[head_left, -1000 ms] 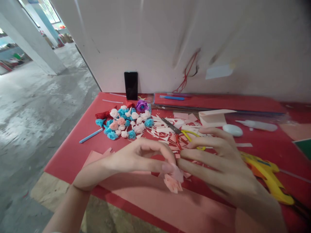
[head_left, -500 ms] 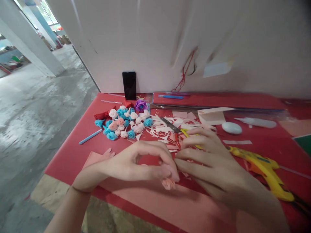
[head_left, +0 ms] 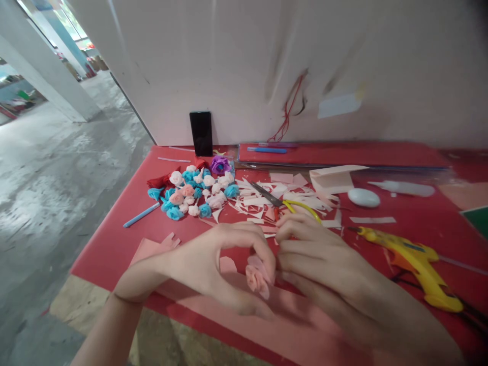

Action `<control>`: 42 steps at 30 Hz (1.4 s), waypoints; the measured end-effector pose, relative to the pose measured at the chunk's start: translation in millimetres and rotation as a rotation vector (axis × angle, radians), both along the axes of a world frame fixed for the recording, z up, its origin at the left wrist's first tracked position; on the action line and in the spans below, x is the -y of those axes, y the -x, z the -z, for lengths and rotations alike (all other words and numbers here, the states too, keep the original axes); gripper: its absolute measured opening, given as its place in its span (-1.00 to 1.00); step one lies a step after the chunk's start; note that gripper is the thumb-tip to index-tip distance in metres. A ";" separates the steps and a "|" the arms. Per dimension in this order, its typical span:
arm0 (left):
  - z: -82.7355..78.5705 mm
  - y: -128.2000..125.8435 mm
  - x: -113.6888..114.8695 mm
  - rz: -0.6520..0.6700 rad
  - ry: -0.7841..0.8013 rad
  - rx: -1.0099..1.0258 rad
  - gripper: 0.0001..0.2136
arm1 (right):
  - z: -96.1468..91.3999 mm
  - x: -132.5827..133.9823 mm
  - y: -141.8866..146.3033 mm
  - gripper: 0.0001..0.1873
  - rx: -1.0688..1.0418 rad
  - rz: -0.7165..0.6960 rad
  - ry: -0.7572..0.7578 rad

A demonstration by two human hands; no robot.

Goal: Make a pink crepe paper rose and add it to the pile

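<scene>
A small pink paper rose (head_left: 257, 278) lies against the curled fingers of my left hand (head_left: 213, 264), its petals facing me. My left thumb stands apart below the flower. From the right, the bent fingers of my right hand (head_left: 324, 274) meet the left fingertips at the back of the rose; its base is hidden there. Beneath both hands lies a large pink paper sheet (head_left: 236, 310). Just beyond the right fingers are yellow-handled scissors (head_left: 272, 195), lying among paper scraps (head_left: 249, 199).
Several finished paper roses (head_left: 194, 190) are heaped at the back left, near an upright phone (head_left: 201, 133). At right lie a yellow glue gun (head_left: 415, 259), a white egg-shaped object (head_left: 363, 197) and a clear bottle (head_left: 409, 188). A white panel (head_left: 229, 66) rises behind the red tabletop (head_left: 110, 239).
My left thumb has moved down off the rose, which has turned so its petals show more. The right fingers have curled in more, uncovering more of the scissors' handles.
</scene>
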State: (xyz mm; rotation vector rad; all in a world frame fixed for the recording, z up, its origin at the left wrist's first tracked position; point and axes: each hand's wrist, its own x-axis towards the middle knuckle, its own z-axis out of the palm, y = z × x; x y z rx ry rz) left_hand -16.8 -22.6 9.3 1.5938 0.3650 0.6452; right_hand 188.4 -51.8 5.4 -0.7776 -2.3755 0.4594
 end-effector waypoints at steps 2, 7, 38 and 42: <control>-0.6 -0.4 0.6 -0.016 -0.040 -0.014 -0.73 | -0.5 0.2 0.0 -0.64 0.006 -0.007 0.021; -3.1 -0.7 3.2 -0.068 -0.208 -0.045 -0.75 | 1.6 -0.7 0.2 -0.69 -0.015 -0.006 0.094; -6.2 2.8 5.2 -0.088 0.042 0.112 -0.91 | 4.0 -21.0 1.5 -0.81 -0.044 0.023 -0.353; -3.8 1.2 5.2 -0.048 0.097 0.168 -0.89 | 1.9 -21.6 1.1 -0.80 -0.074 -0.023 -0.318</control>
